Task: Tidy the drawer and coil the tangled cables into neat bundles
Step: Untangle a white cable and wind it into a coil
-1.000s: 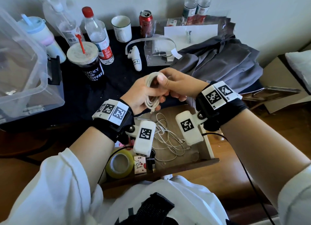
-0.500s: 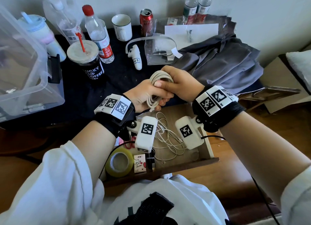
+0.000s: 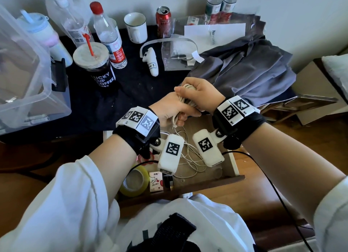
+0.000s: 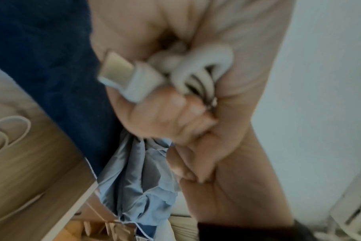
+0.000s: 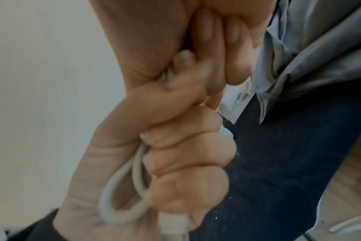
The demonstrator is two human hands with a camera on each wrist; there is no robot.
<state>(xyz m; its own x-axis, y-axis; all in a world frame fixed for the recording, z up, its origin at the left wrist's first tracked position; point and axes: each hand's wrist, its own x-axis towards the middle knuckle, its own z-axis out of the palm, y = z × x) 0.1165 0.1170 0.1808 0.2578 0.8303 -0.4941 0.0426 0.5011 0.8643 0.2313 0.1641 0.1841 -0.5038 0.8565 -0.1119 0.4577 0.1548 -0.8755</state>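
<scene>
A coiled white cable [image 3: 186, 86] is held between both hands above the open wooden drawer [image 3: 233, 163]. My left hand [image 3: 169, 110] grips the coil's lower part, with loops and a plug end [image 3: 173, 127] hanging below it. My right hand [image 3: 204, 93] is curled over the top of the coil. In the left wrist view my fingers [image 4: 175, 112] clench the white strands [image 4: 198, 65] and a USB plug [image 4: 122, 73] sticks out. The right wrist view shows cable loops [image 5: 122, 195] in the left hand. Loose tangled white cables [image 3: 190, 159] lie in the drawer.
The drawer also holds a yellow tape roll [image 3: 134, 180], a small printed box [image 3: 156, 182] and a black item [image 3: 168, 182]. Bottles, a coffee cup [image 3: 94, 63], a mug, a can, a white controller [image 3: 150, 61], a grey cloth [image 3: 244, 69] and a clear bin [image 3: 28, 78] crowd the dark tabletop.
Both hands have shifted slightly right with the coil. My right hand has closed over the coil's top, hiding most of it, and the cable's end now hangs free below the left hand.
</scene>
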